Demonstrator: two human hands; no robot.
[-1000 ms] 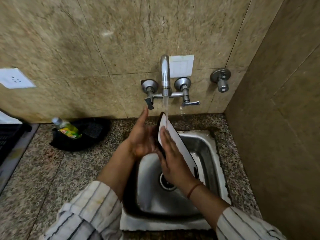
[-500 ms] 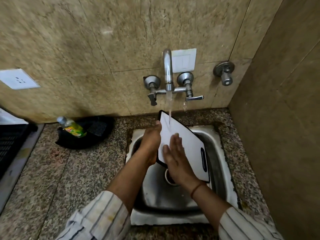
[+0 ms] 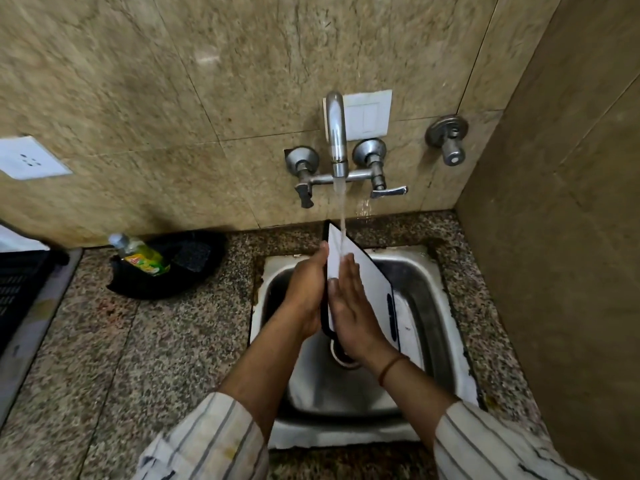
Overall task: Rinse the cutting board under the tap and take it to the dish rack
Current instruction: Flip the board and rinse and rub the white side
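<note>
Cutting board [image 3: 367,275] stands on edge over the sink [image 3: 427,271] at frame centre, long axis running from the tap [image 3: 336,133] stream toward lower right, handle slot [image 3: 390,315] low. Left hand [image 3: 304,292] grip clasps its edge; right hand [image 3: 349,306] lies flat on its face. Black bowl [image 3: 194,285], left, holds a bottle [image 3: 142,256].

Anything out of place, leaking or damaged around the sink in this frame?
Two things. Besides the main stream onto the cutting board, water seems to drip below the right tap handle, a likely leak. On the counter, the green soap bottle lies tipped over in a black pan. Otherwise nothing stands out.
</note>
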